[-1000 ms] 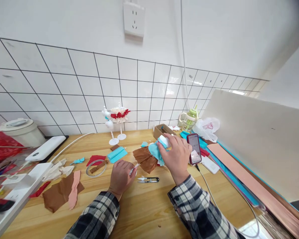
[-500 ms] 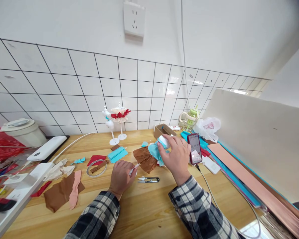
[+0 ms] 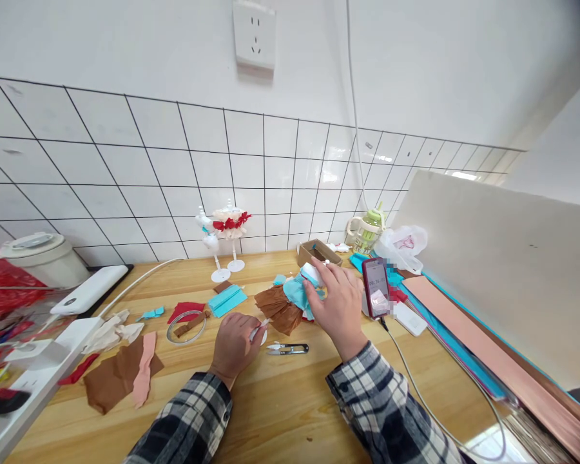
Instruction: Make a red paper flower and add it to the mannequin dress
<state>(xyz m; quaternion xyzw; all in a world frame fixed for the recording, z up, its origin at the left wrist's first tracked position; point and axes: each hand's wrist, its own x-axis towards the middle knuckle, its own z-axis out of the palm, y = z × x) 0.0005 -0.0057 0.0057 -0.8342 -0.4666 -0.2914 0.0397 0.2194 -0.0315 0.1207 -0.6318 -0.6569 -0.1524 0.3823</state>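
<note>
A small white dress form (image 3: 311, 276) lies tilted on its side between my hands, wearing a pleated brown paper skirt (image 3: 276, 309) and a light-blue crinkled layer (image 3: 298, 294). My right hand (image 3: 339, 308) is closed around its upper body, thumb on the near side. At the other end, my left hand (image 3: 234, 348) pinches the thin white stand rod (image 3: 259, 328), its round base partly hidden by the fingers. Thread snips (image 3: 287, 348) rest on the table just below the skirt. A folded blue paper piece (image 3: 227, 300) lies beyond my left hand.
Two dress forms stand at the back, one with a red-trimmed cream skirt (image 3: 232, 223). A clear tape ring (image 3: 186, 327) and brown scraps (image 3: 120, 377) lie left. A cardboard box (image 3: 319, 251), phone (image 3: 376, 289), cable and paper strips (image 3: 468, 328) are right; a power strip (image 3: 43, 380) edges the left.
The view has shifted slightly. My right hand and the dress form's upper body have moved a little to the left; both hands keep their hold.
</note>
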